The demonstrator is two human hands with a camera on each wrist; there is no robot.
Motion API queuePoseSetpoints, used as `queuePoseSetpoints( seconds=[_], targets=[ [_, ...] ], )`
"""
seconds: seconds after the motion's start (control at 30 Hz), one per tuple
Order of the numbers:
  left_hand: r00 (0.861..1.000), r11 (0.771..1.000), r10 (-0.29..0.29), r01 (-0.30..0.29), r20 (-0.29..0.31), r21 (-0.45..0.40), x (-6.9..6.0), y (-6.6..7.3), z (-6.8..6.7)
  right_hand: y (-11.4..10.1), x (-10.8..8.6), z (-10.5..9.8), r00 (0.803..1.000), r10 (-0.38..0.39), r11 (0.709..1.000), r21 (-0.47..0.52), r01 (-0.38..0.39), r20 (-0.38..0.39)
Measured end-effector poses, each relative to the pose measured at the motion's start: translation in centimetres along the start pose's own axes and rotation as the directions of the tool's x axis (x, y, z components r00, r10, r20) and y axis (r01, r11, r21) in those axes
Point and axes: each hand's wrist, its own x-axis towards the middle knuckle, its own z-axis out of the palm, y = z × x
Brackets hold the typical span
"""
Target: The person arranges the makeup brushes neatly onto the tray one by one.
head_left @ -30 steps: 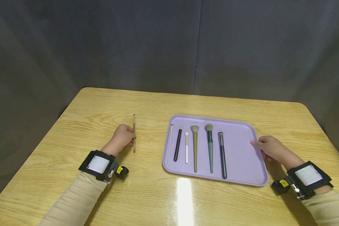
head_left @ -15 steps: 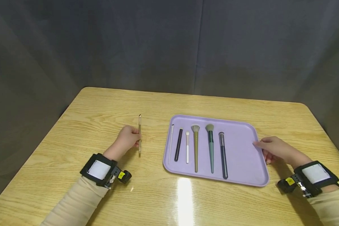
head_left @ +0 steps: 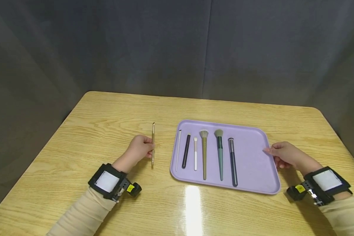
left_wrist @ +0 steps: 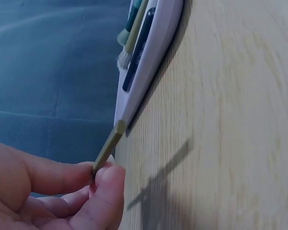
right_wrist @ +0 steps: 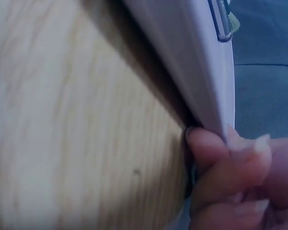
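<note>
My left hand [head_left: 139, 149] pinches a slim gold makeup brush [head_left: 153, 137] between thumb and fingers, left of the tray. In the left wrist view the brush handle [left_wrist: 108, 149] is off the table, and its shadow falls on the wood. With the thumb on top and fingers beneath, my right hand [head_left: 289, 155] grips the right rim of the lilac tray [head_left: 253, 164]. On the tray lie several brushes side by side: a thin white one [head_left: 178, 150], a black one [head_left: 186, 151], a short white one [head_left: 195, 154], an olive one [head_left: 204, 157], a green one [head_left: 219, 155] and a navy one [head_left: 233, 162].
The tray sits on a wooden table [head_left: 100, 114] with rounded far corners. A dark curtain [head_left: 165, 49] hangs behind the table. Bare tray surface lies right of the navy brush, and bare wood lies between the left hand and the tray.
My left hand has carried the gold brush right, towards the tray, and slightly nearer to me. The right hand stays at the tray's rim, with only a small shift; the tray barely moves.
</note>
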Motion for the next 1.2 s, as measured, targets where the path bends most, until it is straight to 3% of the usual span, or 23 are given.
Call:
queuePoseSetpoints(
  seconds=[0.47, 1.2],
  targets=[
    [1.000, 0.999, -0.011, 0.011, 0.006, -0.043, -0.2, 0.7, 0.8, -0.2, -0.1, 0.0, 1.000, 0.005, 1.000, -0.009, -0.005, 0.008],
    [0.999, 0.996, 0.002, 0.001, 0.039, -0.089, -0.3, 1.5, 3.2, -0.3, 0.0, 0.1, 1.000, -0.003, 0.998, -0.061, 0.003, -0.007]
  ],
)
